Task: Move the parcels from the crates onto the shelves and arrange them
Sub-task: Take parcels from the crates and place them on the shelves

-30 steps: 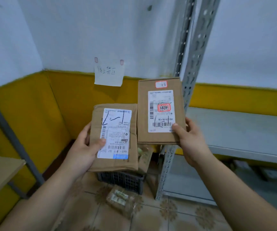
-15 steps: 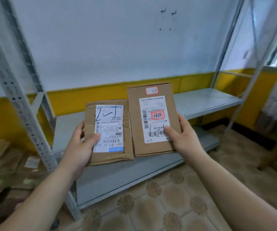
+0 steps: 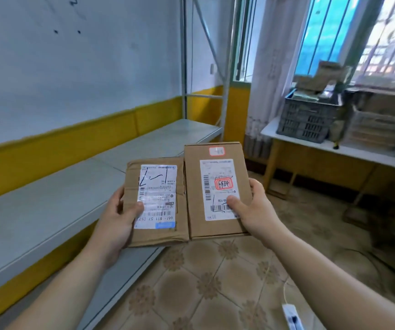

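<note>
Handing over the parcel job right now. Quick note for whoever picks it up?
Left hand: grips the creased parcel, thumb on its label.
Right hand: grips the red-stamped parcel, thumb on its label.
Both parcels are held side by side in the air by the grey shelf, not on it.
Done: two parcels in hand.
Left: set both on the shelf and arrange them. The dark crate on the white table appears to hold more, though it is blurred.
</note>
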### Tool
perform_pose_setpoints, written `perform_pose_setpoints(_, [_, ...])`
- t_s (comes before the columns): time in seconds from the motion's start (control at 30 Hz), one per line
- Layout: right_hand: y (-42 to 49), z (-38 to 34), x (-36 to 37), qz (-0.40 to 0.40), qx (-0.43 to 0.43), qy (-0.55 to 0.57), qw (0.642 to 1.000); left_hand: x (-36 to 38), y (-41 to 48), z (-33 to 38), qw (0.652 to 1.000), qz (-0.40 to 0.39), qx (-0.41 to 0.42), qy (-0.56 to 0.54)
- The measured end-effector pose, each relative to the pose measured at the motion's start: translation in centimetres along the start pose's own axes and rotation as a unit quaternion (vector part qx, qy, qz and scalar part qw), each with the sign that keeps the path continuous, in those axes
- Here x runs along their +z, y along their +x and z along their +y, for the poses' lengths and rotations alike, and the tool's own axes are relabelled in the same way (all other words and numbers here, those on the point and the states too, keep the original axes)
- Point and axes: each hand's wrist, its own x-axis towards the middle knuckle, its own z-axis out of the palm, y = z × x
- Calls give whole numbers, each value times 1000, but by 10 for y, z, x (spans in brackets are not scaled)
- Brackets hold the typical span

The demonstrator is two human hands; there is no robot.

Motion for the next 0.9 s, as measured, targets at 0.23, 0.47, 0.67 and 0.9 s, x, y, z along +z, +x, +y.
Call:
perform_pose_setpoints(0.23, [118,17,-15,45,25,-19,998,78,127,-26,998,-54,-15,19])
perform_pose_setpoints(0.47, [236,30,-10,64,55,-6,996,121,243,-34,995,-90,-37,7])
perform_pose_setpoints(0.67, [310,52,-20,48,67,3,997,160,298,-49,995,-84,-53,24])
perform_pose_setpoints(0.9, [415,90,-43,-31,52,-3,998,220,345,-78,996,-11,-79,39])
